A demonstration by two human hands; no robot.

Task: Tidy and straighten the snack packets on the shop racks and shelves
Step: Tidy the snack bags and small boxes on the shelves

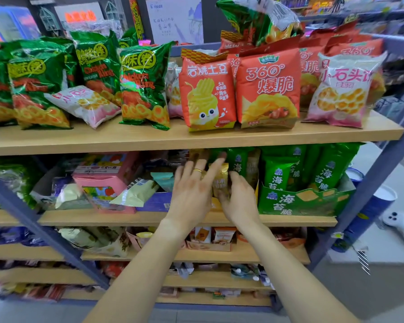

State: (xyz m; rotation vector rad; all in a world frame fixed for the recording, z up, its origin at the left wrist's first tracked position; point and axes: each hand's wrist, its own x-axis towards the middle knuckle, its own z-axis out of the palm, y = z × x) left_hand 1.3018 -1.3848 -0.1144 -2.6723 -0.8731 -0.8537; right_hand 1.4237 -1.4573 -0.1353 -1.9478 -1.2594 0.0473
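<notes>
Both my hands reach into the second shelf [126, 217] of a wooden rack. A small gold snack packet [221, 180] stands upright between them. My left hand [193, 192], with a gold ring, lies flat against the packet's left side, fingers spread. My right hand [239, 199] curls around its right side and lower edge. Just to the right stands a green seaweed-snack display box [306, 201] with tall green packets in it. On the top shelf [196, 136] stand green Chicken Ring bags [142, 85], orange chip bags [267, 87] and a white-pink bag [343, 92].
A pink carton [105, 180] and loose pale packets [135, 192] crowd the second shelf's left side. Lower shelves hold mixed small packets. Grey slanted rack posts [369, 190] frame the shelves. A white controller [401, 226] lies on the floor at right, beside blue tubs.
</notes>
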